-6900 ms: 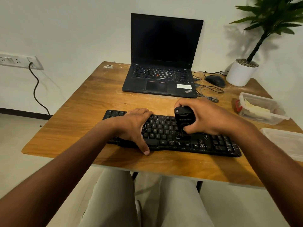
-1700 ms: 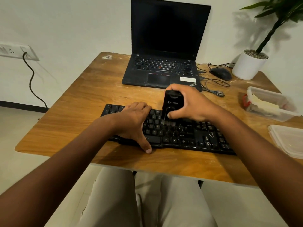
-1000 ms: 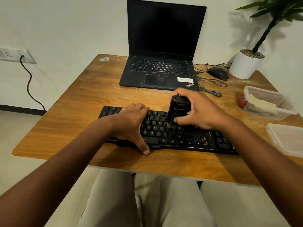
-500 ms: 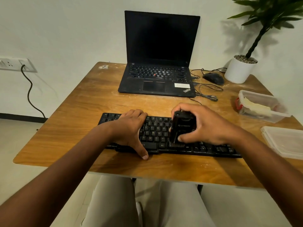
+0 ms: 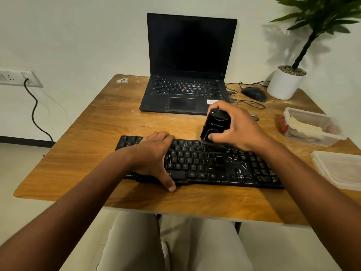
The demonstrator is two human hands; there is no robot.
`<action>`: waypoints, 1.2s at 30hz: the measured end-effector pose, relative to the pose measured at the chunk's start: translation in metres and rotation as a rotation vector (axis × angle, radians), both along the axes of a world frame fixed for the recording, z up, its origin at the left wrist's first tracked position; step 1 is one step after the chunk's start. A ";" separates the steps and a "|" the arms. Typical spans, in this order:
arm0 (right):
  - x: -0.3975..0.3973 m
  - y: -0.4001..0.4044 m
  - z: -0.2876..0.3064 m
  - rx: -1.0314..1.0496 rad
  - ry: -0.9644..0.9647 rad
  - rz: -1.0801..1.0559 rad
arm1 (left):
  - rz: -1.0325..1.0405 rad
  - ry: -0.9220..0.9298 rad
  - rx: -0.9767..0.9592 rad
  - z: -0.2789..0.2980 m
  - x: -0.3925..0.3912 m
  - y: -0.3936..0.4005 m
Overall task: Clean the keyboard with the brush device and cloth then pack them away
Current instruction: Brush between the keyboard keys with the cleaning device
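A black keyboard (image 5: 205, 165) lies across the front of the wooden table (image 5: 93, 130). My left hand (image 5: 154, 153) rests flat on its left half, thumb at the front edge, holding it steady. My right hand (image 5: 234, 128) grips the black brush device (image 5: 214, 126), which stands upright with its bristles on the top key row, right of centre. A pale cloth (image 5: 304, 127) lies inside a clear plastic box (image 5: 330, 137) at the right.
A black laptop (image 5: 187, 94) stands open behind the keyboard. A mouse (image 5: 254, 93) with loose cables and a white plant pot (image 5: 285, 83) sit at the back right. A clear lid (image 5: 340, 169) lies at the right edge. A wall socket (image 5: 17, 77) is left.
My right hand has drawn the brush device from the keyboard's front rows back to the top row and slightly right. My left hand has stayed on the keyboard's left half.
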State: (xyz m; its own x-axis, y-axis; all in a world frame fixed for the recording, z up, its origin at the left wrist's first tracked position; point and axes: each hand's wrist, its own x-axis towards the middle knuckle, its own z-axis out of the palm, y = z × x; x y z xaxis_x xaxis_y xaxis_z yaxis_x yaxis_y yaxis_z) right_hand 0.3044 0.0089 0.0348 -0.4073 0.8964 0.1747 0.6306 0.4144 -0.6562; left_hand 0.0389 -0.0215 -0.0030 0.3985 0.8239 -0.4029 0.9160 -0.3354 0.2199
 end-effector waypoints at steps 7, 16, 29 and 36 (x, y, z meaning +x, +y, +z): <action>0.019 -0.055 0.008 -0.252 0.017 0.176 | 0.009 -0.003 0.002 0.001 0.001 -0.001; 0.008 -0.001 -0.001 -0.103 -0.049 0.024 | 0.003 0.012 0.005 0.004 0.003 -0.001; 0.020 -0.050 0.003 -0.308 -0.006 0.208 | 0.011 0.000 0.003 0.006 0.004 -0.003; 0.011 0.000 -0.005 -0.147 -0.017 0.034 | -0.002 -0.003 0.012 0.003 0.001 -0.001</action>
State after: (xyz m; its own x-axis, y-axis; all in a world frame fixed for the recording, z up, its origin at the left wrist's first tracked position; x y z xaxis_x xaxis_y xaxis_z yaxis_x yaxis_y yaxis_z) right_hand 0.3157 0.0092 0.0301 -0.4400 0.8973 0.0356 0.6296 0.3365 -0.7003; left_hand 0.0402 -0.0226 -0.0002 0.4012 0.8282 -0.3914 0.9147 -0.3399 0.2185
